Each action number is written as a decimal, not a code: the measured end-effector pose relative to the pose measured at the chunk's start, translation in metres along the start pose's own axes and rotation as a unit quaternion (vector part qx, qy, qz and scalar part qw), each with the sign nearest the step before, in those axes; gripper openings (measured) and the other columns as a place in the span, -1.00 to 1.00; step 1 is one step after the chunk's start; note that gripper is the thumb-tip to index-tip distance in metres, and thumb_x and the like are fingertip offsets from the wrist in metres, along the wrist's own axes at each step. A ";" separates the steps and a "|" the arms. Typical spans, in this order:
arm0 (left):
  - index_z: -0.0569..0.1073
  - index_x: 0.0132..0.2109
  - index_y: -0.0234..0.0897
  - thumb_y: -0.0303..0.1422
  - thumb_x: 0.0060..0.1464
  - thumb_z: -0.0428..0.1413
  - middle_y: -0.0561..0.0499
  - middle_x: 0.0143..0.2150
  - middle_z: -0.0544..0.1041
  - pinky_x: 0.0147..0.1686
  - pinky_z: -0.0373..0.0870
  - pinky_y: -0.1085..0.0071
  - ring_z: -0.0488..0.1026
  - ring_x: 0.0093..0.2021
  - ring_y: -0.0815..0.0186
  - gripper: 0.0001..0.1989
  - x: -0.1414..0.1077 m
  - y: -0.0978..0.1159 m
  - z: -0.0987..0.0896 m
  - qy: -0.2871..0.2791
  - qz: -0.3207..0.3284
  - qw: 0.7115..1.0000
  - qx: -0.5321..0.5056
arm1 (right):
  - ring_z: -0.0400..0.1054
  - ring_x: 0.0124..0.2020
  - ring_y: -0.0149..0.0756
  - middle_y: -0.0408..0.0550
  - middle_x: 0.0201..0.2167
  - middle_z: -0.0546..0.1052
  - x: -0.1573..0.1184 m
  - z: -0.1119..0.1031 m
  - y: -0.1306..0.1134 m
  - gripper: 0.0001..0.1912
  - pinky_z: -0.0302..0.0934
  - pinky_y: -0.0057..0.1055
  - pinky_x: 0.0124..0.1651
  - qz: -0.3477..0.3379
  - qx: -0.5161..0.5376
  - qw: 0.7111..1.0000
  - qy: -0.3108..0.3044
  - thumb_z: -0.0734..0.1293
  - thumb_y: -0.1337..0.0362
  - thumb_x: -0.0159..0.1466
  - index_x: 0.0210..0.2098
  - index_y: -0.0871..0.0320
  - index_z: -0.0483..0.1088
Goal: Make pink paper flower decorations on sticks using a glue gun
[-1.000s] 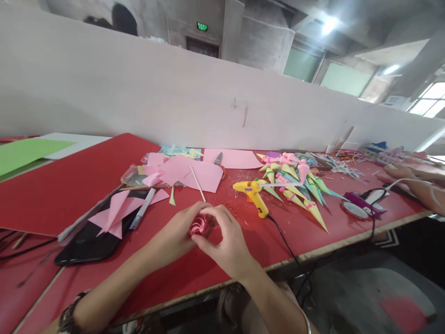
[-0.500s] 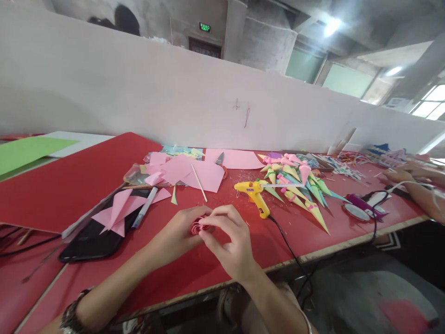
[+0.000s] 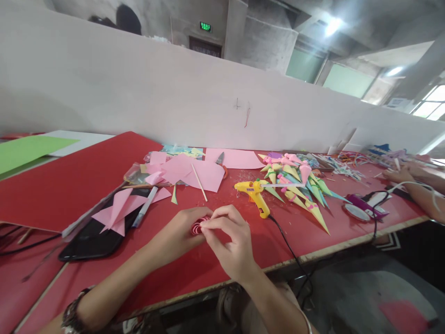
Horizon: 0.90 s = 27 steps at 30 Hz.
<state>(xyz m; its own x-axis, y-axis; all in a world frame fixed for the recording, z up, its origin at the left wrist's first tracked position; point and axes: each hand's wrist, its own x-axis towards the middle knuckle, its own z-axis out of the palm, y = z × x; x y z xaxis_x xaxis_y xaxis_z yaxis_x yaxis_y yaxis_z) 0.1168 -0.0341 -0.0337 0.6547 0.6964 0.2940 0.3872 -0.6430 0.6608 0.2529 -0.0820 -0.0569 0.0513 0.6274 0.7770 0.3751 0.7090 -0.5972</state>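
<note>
A pink paper coil (image 3: 196,227), its layers showing as rings, sits in the curled fingers of my left hand (image 3: 179,232). My right hand (image 3: 231,239) pinches at the coil's right edge with thumb and fingertips. The underside of the coil is hidden by my fingers. To the right of my hands lies a yellow glue gun (image 3: 255,195) with a clear glue stick in its back. Left of them a marker (image 3: 145,207) and folded pink paper pieces (image 3: 120,211) rest on a black phone-like slab (image 3: 90,241).
Pink paper sheets (image 3: 187,171), a thin wooden stick (image 3: 199,182) and scissors (image 3: 224,170) lie beyond my hands. Coloured paper cones (image 3: 295,181) are heaped at the right. A co-worker's hands (image 3: 406,176) are at the far right. The glue gun's cord (image 3: 288,246) crosses the table edge.
The right fingers have closed in slightly at the coil, and its rings face the camera more openly. The co-worker's hands have shifted a little. The tools on the table stay put.
</note>
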 end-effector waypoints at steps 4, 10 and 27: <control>0.19 -0.49 -0.24 -0.44 0.00 -0.06 0.16 -0.53 0.26 -0.55 0.14 0.49 0.19 -0.52 0.42 -0.86 0.000 0.001 -0.001 -0.012 -0.007 1.000 0.005 | 0.39 -0.32 -0.32 -0.06 -0.38 0.43 0.000 0.000 0.000 -0.89 0.35 -0.38 -0.26 0.003 0.006 1.000 0.000 0.27 0.36 0.24 -0.32 0.09 0.45; 0.15 -0.52 -0.24 -0.40 0.00 -0.04 0.17 -0.56 0.23 -0.56 0.09 0.50 0.16 -0.55 0.43 -0.82 0.002 -0.002 -0.001 -0.003 0.001 1.000 0.007 | 0.40 -0.30 -0.32 -0.07 -0.39 0.46 0.001 0.001 0.000 -0.91 0.34 -0.36 -0.22 0.013 0.031 0.999 -0.002 0.28 0.36 0.24 -0.36 0.11 0.42; 0.17 -0.52 -0.25 -0.47 -0.10 -0.08 0.15 -0.53 0.29 -0.52 0.15 0.53 0.20 -0.52 0.44 -0.91 0.001 -0.001 -0.001 0.029 0.006 0.999 -0.019 | 0.33 -0.18 -0.30 -0.03 -0.23 0.36 -0.002 0.002 0.001 -0.68 0.31 -0.40 -0.11 0.023 -0.003 0.999 -0.040 0.39 0.30 0.12 -0.13 0.15 0.36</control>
<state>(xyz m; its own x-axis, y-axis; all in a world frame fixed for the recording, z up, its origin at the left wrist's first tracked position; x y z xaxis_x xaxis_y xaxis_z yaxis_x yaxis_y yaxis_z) 0.1163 -0.0326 -0.0335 0.6205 0.7061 0.3412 0.3529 -0.6400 0.6826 0.2514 -0.0814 -0.0597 -0.0048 0.6828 0.7306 0.3798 0.6771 -0.6303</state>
